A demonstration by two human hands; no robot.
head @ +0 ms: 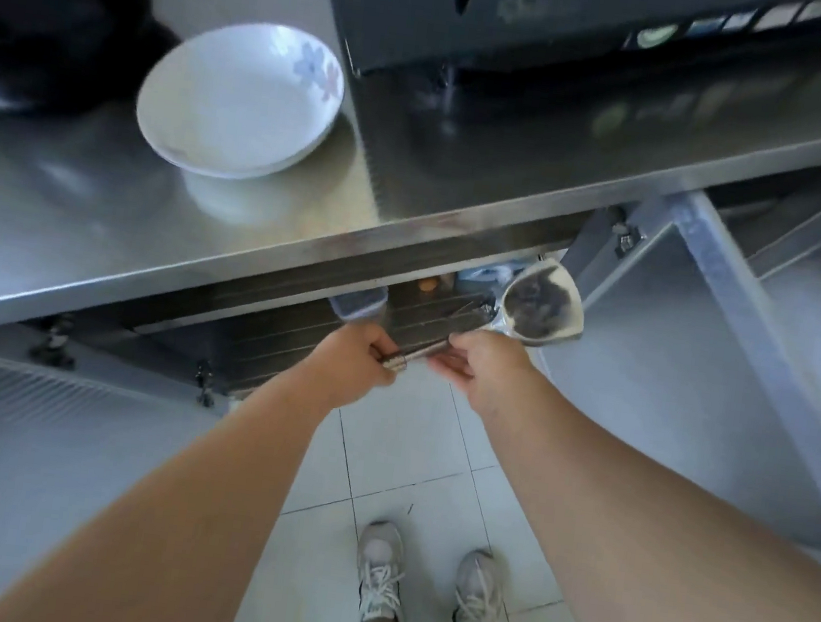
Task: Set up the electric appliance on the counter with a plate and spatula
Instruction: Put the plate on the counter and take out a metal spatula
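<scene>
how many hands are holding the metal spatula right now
2. The left hand grips the end of the metal spatula handle; the right hand holds the handle nearer the blade, below the steel counter edge.

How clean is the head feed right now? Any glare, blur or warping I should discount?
Head view: wide-angle warping bows the counter edge; the steel top mirrors the plate and dark appliance; the spatula blade carries a dark reflection; both hands, left hand and right hand, look slightly soft.
</scene>
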